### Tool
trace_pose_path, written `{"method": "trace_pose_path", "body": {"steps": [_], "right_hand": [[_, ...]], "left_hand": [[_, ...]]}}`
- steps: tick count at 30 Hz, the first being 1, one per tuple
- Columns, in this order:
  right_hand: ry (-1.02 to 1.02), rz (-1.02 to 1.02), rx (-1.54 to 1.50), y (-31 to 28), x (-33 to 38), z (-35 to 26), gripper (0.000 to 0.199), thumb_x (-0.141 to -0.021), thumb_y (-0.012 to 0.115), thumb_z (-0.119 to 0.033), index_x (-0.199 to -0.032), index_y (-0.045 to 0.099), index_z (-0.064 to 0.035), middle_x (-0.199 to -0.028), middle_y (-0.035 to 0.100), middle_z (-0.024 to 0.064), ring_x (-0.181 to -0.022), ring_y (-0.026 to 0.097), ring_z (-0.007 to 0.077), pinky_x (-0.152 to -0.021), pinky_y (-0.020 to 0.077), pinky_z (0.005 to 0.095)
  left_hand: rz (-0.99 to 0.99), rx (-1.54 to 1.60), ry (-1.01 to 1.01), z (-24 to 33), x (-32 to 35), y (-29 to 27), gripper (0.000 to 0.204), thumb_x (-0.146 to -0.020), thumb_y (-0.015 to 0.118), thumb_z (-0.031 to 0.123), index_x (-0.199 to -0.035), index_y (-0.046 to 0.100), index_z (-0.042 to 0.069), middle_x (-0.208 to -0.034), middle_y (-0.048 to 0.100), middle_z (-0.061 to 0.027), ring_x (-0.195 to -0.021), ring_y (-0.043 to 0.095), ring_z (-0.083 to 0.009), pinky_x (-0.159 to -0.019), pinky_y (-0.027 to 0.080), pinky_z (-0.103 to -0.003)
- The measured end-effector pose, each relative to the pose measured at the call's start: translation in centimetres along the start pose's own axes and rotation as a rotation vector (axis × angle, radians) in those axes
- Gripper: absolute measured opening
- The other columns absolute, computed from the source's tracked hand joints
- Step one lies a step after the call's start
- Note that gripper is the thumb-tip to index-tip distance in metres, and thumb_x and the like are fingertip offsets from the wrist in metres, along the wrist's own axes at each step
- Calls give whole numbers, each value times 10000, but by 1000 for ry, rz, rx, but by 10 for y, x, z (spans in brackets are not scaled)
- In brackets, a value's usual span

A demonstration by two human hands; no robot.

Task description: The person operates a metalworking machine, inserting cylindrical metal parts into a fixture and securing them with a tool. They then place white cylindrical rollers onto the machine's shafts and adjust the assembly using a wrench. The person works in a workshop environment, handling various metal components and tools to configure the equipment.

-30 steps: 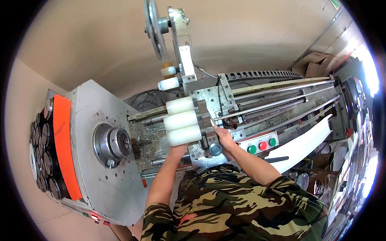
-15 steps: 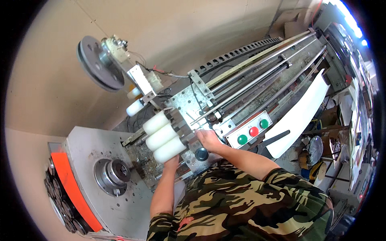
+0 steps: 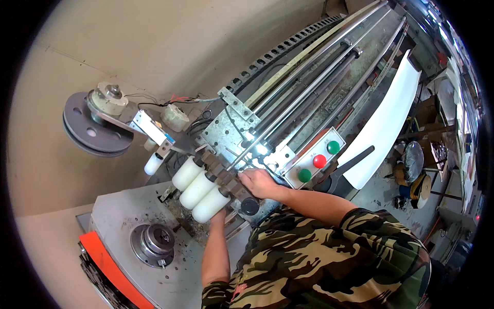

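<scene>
Three white rollers (image 3: pixel 195 188) sit side by side on a metal roller block (image 3: pixel 220 170) at the end of a long machine. My left hand (image 3: pixel 218 217) reaches under the nearest roller, its fingers hidden from view. Against the block's right side, my right hand (image 3: pixel 260 183) is curled closed, thumb toward the metal; whatever its fingers grip is hidden. A round black knob (image 3: pixel 250 206) sticks up between my two forearms. The metal carriage plate (image 3: pixel 218 135) lies just beyond the rollers.
A control box (image 3: pixel 315 159) with two green buttons and a red one stands right of my right hand. Behind it run long steel rods (image 3: pixel 314 87) and a curved white sheet (image 3: pixel 381 134). At left are a grey pulley wheel (image 3: pixel 95 126) and a round metal chuck (image 3: pixel 154 244).
My view has shifted, so the machine sits differently in the picture. Both hands stay at nearly the same places by the roller block.
</scene>
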State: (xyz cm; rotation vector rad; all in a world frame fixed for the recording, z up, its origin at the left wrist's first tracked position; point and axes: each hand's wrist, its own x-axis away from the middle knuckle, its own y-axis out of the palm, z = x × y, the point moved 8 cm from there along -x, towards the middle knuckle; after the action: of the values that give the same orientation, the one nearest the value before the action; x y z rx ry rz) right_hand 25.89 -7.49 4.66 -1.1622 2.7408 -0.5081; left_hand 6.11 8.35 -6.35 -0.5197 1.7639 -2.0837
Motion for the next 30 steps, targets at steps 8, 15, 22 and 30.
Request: {"method": "trace_pose_path", "body": {"steps": [8,15,22,30], "right_hand": [[-26,27,-19,-1,-2,1,287,-943,496,-194,-788,604,22,-795,616,201,-784,590,399,-689,478,449],[-2,66,-61,-9,-2,-2,222,-937,531,-184,-942,640,9,-920,641,183,-857,612,363,-756,492,407],[279,136,-170,-39,5,18,200,-920,569,-147,-1050,649,-18,-952,653,170,-862,638,327,-769,502,344],[292,-302,36,14,-28,21,226,-869,601,-166,-1051,639,-37,-984,658,178,-902,648,334,-804,514,408]], "left_hand": [[27,27,-61,30,-5,-35,384,-856,629,296,-1206,602,142,-1173,609,-123,-1132,552,-340,-1005,399,-466],[156,85,3,43,-14,-64,319,-830,652,283,-1118,629,149,-1074,631,-116,-1045,588,-342,-946,439,-472],[233,293,-36,14,2,-32,311,-801,684,247,-1090,652,138,-1086,642,-113,-1047,593,-347,-941,442,-485],[1,385,-140,8,9,-12,432,-965,471,334,-1336,474,114,-1323,542,-84,-1227,504,-274,-1079,361,-425]]}}
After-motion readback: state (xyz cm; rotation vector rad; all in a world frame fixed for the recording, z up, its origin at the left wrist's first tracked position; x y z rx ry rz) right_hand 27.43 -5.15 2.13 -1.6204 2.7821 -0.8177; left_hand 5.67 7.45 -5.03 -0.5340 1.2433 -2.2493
